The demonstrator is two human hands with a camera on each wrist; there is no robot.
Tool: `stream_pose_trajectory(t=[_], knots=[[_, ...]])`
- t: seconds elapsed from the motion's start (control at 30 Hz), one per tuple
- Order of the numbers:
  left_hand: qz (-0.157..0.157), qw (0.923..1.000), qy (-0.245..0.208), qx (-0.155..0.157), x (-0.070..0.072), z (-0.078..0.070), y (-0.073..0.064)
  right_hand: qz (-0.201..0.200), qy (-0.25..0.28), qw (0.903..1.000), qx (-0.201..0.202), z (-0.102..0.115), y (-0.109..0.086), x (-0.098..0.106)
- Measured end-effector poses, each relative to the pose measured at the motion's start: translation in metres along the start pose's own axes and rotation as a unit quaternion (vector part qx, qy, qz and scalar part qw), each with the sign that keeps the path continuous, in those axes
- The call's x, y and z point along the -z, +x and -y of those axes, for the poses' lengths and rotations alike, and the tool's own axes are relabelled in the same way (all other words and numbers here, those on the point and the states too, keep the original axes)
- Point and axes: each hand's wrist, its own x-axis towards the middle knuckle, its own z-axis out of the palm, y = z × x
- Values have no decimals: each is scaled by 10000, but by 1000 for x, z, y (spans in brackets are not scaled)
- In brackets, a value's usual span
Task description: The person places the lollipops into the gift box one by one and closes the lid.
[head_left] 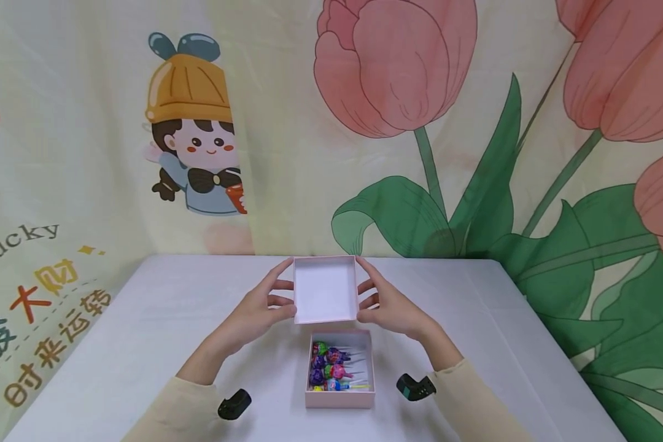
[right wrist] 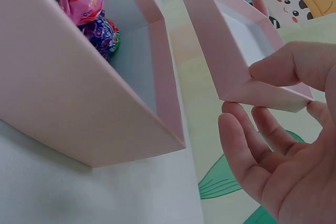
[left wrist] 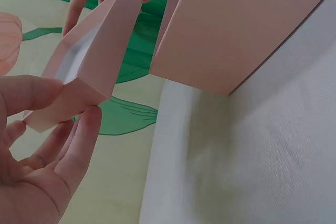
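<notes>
Between both hands a pink box lid (head_left: 326, 290) is held up, its white inside facing the head camera. My left hand (head_left: 262, 309) grips its left edge, thumb and fingertips on the pink side wall, as the left wrist view shows. The right hand (head_left: 389, 305) grips the opposite edge the same way, thumb (right wrist: 283, 66) against the rim. Just below and nearer stands an uncovered pink box (head_left: 339, 400). Inside it lie several lollipops (head_left: 331, 366) in shiny coloured wrappers, their sticks pointing right.
A white-covered table (head_left: 199, 294) carries the box. Behind it hangs a curtain (head_left: 282, 123) printed with tulips and a cartoon child. Each wrist wears a small black device, the left one (head_left: 234, 404) and the right one (head_left: 415, 387) both low over the table.
</notes>
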Motion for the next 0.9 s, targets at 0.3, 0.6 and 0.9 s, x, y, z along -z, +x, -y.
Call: stream_pose_trajectory(t=[0.3,0.6,0.9], knots=[[100,9999,5,-122,-5,-4,-3,0,-225,9993,301,-6,-5,4],[5,9993,-25,-369,-9,-12,-5,-444,-466,9956,683,-7,-6,4],[-211,9981,40,-581,-11,-16,-3,-827,-743,9880,1068,-1,-7,5]])
